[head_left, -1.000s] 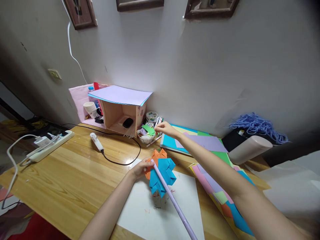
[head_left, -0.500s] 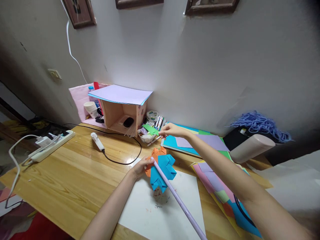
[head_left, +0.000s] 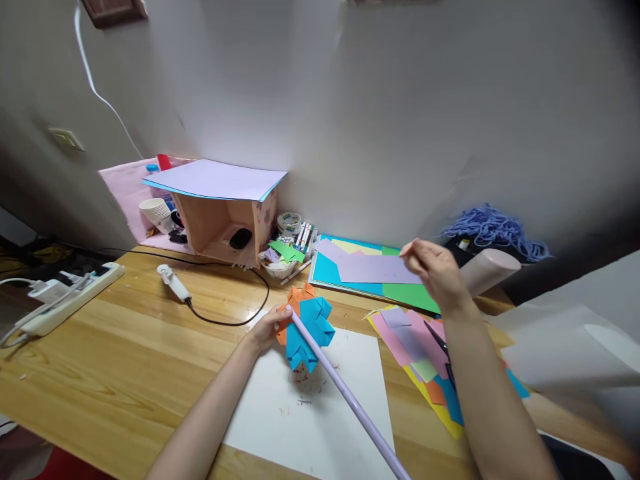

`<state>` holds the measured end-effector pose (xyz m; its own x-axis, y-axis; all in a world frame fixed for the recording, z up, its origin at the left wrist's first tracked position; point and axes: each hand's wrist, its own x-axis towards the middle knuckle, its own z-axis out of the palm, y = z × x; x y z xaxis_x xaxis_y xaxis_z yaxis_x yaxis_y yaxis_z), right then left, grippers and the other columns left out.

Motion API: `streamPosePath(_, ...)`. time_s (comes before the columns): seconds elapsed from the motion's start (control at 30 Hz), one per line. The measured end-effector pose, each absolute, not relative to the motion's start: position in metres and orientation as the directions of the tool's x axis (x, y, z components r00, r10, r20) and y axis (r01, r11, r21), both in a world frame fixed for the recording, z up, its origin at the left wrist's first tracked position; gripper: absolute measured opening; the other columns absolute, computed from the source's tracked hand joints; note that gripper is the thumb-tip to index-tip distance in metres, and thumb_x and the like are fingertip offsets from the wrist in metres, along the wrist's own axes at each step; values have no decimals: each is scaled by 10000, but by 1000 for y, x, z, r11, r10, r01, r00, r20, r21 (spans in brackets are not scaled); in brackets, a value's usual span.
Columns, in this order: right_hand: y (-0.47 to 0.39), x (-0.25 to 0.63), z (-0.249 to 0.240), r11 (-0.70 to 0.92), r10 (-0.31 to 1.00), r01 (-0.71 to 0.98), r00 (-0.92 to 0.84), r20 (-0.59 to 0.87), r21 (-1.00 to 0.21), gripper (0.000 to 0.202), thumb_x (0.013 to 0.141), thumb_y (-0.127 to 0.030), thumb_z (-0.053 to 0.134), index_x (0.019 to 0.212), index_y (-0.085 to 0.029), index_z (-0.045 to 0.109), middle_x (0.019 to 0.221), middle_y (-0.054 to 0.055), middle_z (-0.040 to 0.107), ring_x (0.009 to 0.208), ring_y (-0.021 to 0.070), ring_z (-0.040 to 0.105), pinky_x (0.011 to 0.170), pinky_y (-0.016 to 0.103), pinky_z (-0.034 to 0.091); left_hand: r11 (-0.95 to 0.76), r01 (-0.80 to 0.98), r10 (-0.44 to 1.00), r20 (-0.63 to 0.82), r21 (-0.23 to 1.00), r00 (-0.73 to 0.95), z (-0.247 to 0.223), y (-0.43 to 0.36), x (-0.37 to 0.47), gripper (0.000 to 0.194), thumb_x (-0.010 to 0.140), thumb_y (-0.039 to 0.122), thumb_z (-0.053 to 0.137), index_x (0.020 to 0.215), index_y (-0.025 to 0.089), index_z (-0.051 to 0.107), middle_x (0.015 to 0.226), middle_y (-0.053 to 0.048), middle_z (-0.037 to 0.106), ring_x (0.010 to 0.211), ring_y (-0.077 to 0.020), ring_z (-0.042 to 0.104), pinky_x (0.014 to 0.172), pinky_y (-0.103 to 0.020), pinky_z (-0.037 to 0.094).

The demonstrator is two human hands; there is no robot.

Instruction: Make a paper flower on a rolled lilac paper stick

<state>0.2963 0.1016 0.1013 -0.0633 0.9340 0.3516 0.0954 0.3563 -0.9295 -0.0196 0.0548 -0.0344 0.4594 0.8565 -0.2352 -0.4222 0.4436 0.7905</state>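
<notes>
My left hand (head_left: 266, 327) pinches the rim of a folded paper flower (head_left: 320, 319), orange on one side and blue on the other, above a marked white sheet (head_left: 345, 413). Across the flower's face slants a lilac paper stick (head_left: 345, 393); its upper end lies by my left thumb, and the lower end runs out at the bottom of the view. Raised at the right, my right hand (head_left: 436, 270) has its fingers curled together. Whatever is in them, if anything, cannot be made out. Behind that hand lie coloured paper sheets (head_left: 370, 267).
Scissors (head_left: 437, 339) lie on cut paper pieces (head_left: 400, 333) at the right. A small bowl of scraps (head_left: 280, 267), markers (head_left: 303, 235) and a tape roll (head_left: 289, 223) stand at the back beside an open box (head_left: 215, 227). A white cabled device (head_left: 173, 283) and a power strip (head_left: 75, 300) lie left.
My right hand has drawn back to the right, away from the scrap bowl and over the coloured sheets. The left hand still holds the flower. The whole view has shifted slightly.
</notes>
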Motion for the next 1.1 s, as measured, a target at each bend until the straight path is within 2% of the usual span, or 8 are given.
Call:
streamPosePath(0.07,88,282,89,281,946,193,-221,237,-940,403,850,-498,421,754,-174,641,440,-43,380,425,89,360,483,247,326,432,-430,878,-261,793,401,-32,54,-18,265,576,334,746,653,133,591,632,-24,600,568,-134,524,549,-228,355)
streamPosePath(0.13,77,261,82,224,900,311,-430,74,-924,424,835,-530,416,817,-180,653,628,27,572,611,146,515,603,282,405,427,-425,886,-275,798,374,-31,54,-18,269,549,314,767,606,138,570,569,-3,557,526,-114,494,514,-217,337)
streamPosePath(0.2,68,240,78,214,841,391,-540,-34,-895,375,814,-533,454,825,-212,647,816,55,636,774,200,557,698,317,429,428,-417,880,-265,802,394,-32,55,-17,283,533,319,776,594,141,565,545,6,535,510,-107,481,504,-214,336)
streamPosePath(0.27,62,222,77,201,835,407,-547,-61,-891,351,813,-532,456,756,-231,629,826,63,632,769,212,549,676,324,434,429,-404,865,-239,808,441,-34,55,-18,296,530,344,775,618,138,582,569,-5,552,525,-112,496,520,-217,353)
streamPosePath(0.53,56,200,67,16,822,244,-556,-126,-970,339,788,-488,513,589,-213,524,541,3,455,500,125,411,481,276,342,431,-301,809,-217,851,547,-36,56,-17,336,545,385,761,671,107,621,613,-32,595,527,-119,515,520,-223,362)
streamPosePath(0.77,68,212,60,21,900,255,-425,-92,-967,322,733,-456,559,629,-157,619,681,47,631,595,123,505,522,237,360,455,-292,827,-277,841,490,-37,56,-16,306,540,347,771,645,124,591,584,-7,553,519,-102,489,516,-211,348)
streamPosePath(0.9,73,223,66,-24,932,228,-348,-104,-973,356,752,-474,509,675,-149,632,663,62,645,508,102,438,476,231,329,449,-302,836,-276,841,474,-39,56,-17,294,541,336,773,650,133,590,611,-9,555,550,-106,497,538,-209,357)
streamPosePath(1.1,74,237,74,31,966,194,-259,-20,-980,536,786,-560,437,408,-180,425,573,63,601,552,120,492,554,249,380,437,-312,855,-282,844,435,-36,54,-14,285,529,337,775,610,147,579,590,-11,549,528,-114,484,506,-216,351)
